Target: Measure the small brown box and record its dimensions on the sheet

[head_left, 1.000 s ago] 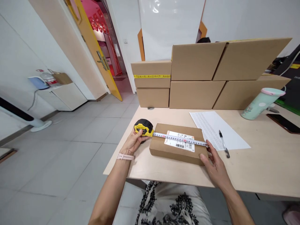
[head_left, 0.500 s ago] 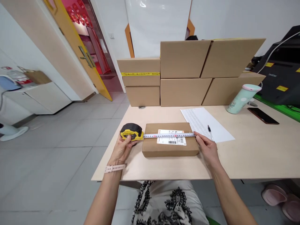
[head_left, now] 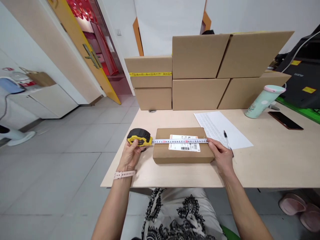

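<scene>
A flat brown cardboard box (head_left: 183, 157) with a white shipping label (head_left: 175, 147) lies on the table near its front edge. To its left, my left hand (head_left: 131, 155) is closed around a black and yellow tape measure (head_left: 139, 136). The white blade (head_left: 162, 141) is pulled out and runs lengthwise over the box and across the label. My right hand (head_left: 221, 156) pinches the blade's free end at the box's right edge. The fingertips partly hide that end.
Behind the box stand several stacked cardboard boxes (head_left: 200, 94). A printed sheet (head_left: 215, 125) with a pen (head_left: 227, 138) lies to the right. Farther right are a mint tumbler (head_left: 262, 103), a phone (head_left: 285, 120) and a black printer (head_left: 302, 80).
The camera view has shifted slightly, so the scene sits a little higher. Both hands still hold the tape measure stretched over the box, nearly unmoved.
</scene>
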`<state>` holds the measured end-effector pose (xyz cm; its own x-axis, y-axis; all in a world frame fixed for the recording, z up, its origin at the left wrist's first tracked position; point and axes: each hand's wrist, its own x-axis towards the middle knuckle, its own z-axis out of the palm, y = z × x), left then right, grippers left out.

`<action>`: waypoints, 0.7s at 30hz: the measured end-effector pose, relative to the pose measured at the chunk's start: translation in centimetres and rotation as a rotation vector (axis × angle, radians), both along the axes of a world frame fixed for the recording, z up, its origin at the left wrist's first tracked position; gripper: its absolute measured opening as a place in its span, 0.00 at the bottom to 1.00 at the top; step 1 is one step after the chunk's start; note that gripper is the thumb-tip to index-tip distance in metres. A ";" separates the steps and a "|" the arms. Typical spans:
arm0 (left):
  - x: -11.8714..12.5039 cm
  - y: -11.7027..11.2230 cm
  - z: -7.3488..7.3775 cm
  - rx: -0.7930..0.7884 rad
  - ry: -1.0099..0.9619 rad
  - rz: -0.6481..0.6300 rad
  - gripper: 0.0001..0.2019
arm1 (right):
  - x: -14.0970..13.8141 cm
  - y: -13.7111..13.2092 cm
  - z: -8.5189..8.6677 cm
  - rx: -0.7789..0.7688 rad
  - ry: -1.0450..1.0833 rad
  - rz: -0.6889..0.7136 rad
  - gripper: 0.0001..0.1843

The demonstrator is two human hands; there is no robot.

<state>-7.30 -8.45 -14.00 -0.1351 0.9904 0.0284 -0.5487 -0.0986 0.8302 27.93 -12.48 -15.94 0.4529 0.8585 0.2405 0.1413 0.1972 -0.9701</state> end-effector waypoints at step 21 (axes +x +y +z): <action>0.1 -0.2 0.1 -0.009 0.000 0.014 0.23 | 0.2 -0.2 -0.5 -0.009 -0.020 -0.008 0.17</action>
